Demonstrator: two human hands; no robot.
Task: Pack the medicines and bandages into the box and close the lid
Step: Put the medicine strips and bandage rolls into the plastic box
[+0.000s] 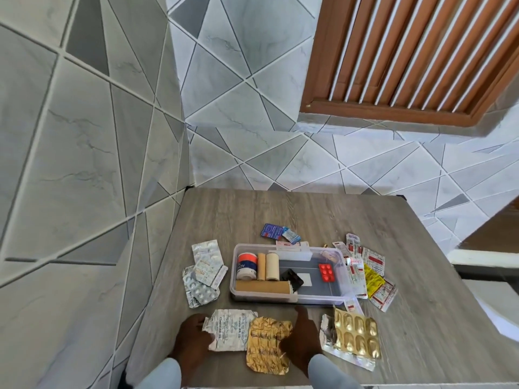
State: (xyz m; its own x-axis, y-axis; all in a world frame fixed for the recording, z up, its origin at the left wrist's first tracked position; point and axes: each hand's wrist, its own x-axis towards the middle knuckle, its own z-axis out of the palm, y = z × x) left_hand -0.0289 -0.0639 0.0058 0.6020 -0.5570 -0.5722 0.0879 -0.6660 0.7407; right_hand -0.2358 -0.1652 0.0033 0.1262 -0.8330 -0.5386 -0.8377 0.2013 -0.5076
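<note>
While the clear box [289, 272] sits half packed, both hands gather blister packs just before it.
Left hand [193, 339] pinches the silver strip [231, 329]; right hand [302, 336] fingers press the gold strip [266, 343]; lifting comes next.

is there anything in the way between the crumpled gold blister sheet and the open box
Nothing visible. The gold blister sheet lies just in front of the box, with bare table between; the box has no lid on and has free floor space.

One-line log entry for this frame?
stage: packing | clear plastic box: open, rolls inside | left hand: on silver foil blister strip | right hand: on crumpled gold strip
</note>
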